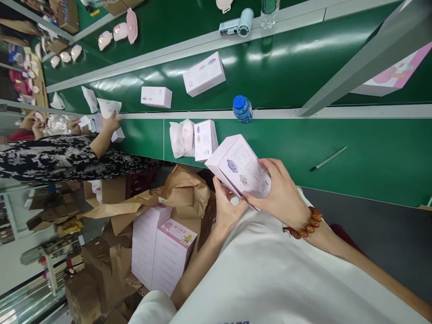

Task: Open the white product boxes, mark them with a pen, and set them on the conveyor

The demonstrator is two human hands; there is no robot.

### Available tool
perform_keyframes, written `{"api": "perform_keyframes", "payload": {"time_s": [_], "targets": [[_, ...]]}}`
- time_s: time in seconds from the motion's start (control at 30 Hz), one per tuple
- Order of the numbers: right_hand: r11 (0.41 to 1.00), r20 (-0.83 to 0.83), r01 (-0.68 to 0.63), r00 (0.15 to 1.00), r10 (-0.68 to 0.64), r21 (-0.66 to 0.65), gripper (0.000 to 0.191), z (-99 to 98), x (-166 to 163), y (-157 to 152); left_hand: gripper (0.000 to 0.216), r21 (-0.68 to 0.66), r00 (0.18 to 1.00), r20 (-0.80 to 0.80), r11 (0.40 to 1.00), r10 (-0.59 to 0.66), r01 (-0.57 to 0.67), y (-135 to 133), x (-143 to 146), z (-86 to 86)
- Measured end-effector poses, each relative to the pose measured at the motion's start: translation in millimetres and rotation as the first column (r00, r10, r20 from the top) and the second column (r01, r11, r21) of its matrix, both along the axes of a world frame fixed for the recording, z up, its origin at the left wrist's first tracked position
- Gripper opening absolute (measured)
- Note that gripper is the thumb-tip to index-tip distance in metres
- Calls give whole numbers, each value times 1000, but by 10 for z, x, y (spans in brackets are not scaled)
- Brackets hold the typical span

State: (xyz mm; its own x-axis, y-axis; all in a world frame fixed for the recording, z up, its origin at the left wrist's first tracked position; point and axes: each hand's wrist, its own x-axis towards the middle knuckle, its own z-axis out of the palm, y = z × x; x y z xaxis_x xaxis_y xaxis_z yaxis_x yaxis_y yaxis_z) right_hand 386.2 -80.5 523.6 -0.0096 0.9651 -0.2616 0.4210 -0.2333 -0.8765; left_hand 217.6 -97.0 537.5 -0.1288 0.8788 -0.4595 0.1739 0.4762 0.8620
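Observation:
Both my hands hold a pale lilac product box (238,168), tilted, with its printed face towards me. My left hand (227,209) grips its lower edge. My right hand (281,189), with a wooden bead bracelet (305,223) on the wrist, spreads its fingers across the face and far corner. Next to the box, on the green conveyor belt (286,153), lie a matching box (205,140) and a white wrapped pouch (181,138). A thin grey pen (328,158) lies further along the belt.
A blue-capped bottle (242,109) stands on the belt's grey rail (202,115). Beyond it, several white boxes lie on a second belt. A co-worker's hand (111,122) holds a white packet. Stacked pink-and-white boxes (162,247) and brown paper (185,191) stand beside me.

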Motion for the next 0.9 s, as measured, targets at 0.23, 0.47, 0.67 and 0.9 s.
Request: {"api": "perform_keyframes", "payload": {"time_s": [0.23,0.47,0.67,0.9], "targets": [[982,-43,-136,990,132,-132,95,-223,70,-45,84,-38,990,-131,998,-56,51,-123,-26,-3],[957,-354,-98,935,-5,-273,86,-101,48,-117,90,-44,953,153,962,-261,271,113,-327,60],[951,-480,-107,876,-48,-290,87,130,26,-144,100,-115,940,312,977,-138,182,135,-471,-18],[947,-340,-223,931,136,-231,108,192,352,-96,97,-180,914,389,963,-118,200,41,-388,-97]]}}
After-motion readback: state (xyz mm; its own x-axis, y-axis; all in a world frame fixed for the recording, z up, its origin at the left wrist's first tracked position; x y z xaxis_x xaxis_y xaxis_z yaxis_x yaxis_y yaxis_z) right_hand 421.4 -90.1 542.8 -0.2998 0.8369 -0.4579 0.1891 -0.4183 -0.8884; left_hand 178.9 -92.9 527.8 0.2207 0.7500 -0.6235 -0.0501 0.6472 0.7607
